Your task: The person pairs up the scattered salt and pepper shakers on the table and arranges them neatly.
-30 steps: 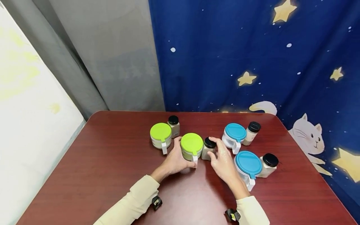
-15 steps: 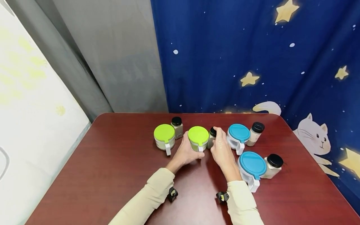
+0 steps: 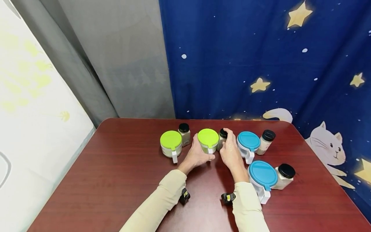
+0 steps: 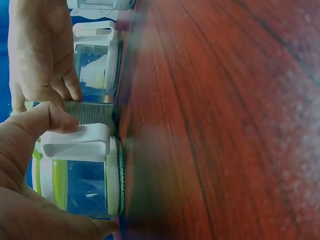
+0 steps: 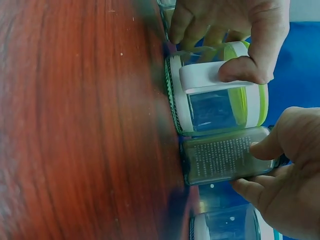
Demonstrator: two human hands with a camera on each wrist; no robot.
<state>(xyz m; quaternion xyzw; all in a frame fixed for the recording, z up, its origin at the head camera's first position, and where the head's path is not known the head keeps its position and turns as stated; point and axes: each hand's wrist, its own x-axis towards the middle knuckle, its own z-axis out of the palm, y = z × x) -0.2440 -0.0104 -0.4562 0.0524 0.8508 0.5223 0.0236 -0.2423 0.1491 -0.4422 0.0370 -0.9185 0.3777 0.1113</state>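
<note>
My left hand (image 3: 197, 156) grips a glass seasoning jar (image 3: 208, 138) with a green lid, its thumb on the white handle (image 4: 77, 142) and its fingers round the far side. Close against that jar's right side stands a square spice bottle (image 5: 215, 155) with a black cap and printed text on its side. The right hand (image 3: 233, 154) holds this bottle, with the thumb on its printed side and other fingers along the opposite side and over the cap. Both containers stand upright at the back middle of the table, partly covered by the hands in the head view.
On the left, another green-lidded jar (image 3: 171, 140) stands beside a black-capped bottle (image 3: 184, 135). To the right are two blue-lidded jars, one at the back (image 3: 248, 140) and a nearer one (image 3: 263, 175), each beside a black-capped bottle. Curtains hang behind the red-brown table (image 3: 116, 180).
Both hands have moved toward the table's back edge and slightly right, taking the green-lidded jar and the spice bottle along. The right hand's fingers have closed in on the bottle. The view shifted slightly.
</note>
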